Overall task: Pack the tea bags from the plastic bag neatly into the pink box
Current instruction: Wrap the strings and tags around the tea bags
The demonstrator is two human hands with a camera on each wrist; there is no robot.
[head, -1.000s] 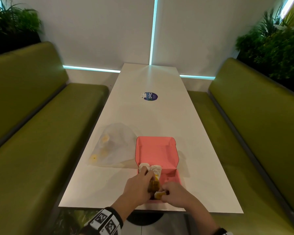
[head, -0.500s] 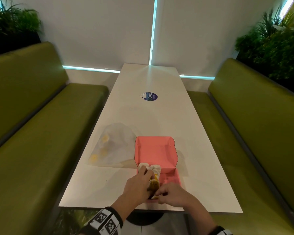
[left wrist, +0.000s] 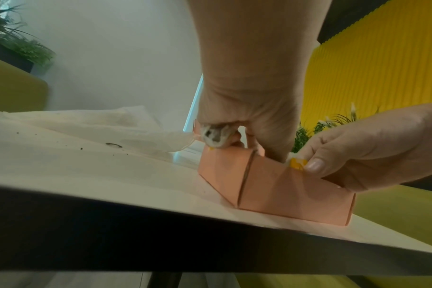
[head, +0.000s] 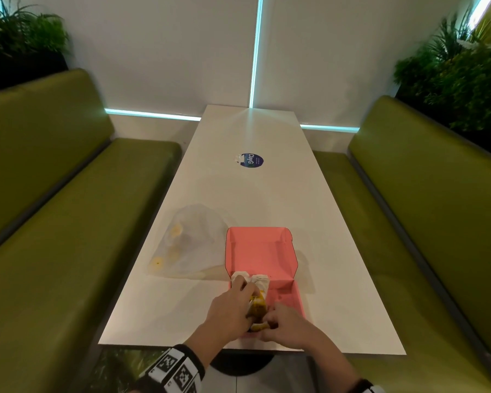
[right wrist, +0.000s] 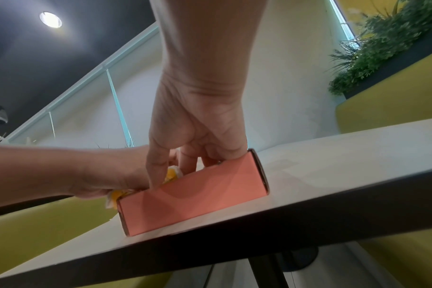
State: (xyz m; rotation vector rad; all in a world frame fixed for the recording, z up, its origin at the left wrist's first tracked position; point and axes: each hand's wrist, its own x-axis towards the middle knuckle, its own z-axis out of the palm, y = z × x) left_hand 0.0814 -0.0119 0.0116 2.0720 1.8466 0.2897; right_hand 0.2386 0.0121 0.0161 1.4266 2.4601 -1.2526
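The pink box (head: 260, 251) lies open near the table's front edge, its lid flat behind. Several tea bags (head: 262, 282) stand in a row along its left side. My left hand (head: 233, 304) curls round that row from the left, and a white tea bag (left wrist: 213, 136) shows under its fingers. My right hand (head: 281, 324) is at the box's near end and pinches a yellow tea bag (left wrist: 297, 163) between thumb and fingers, its fingers reaching inside the box (right wrist: 192, 194). The plastic bag (head: 190, 242) lies left of the box with a few yellow tea bags inside.
A long white table (head: 267, 188) runs between two green benches (head: 54, 222). A round blue sticker (head: 251, 160) sits mid-table. Dark crumbs (left wrist: 81, 148) dot the surface near the bag. The table's front edge lies just under my wrists.
My right hand has shifted slightly left toward the left hand, bringing the yellow tea bag against the row. The left hand, box and plastic bag have stayed in place.
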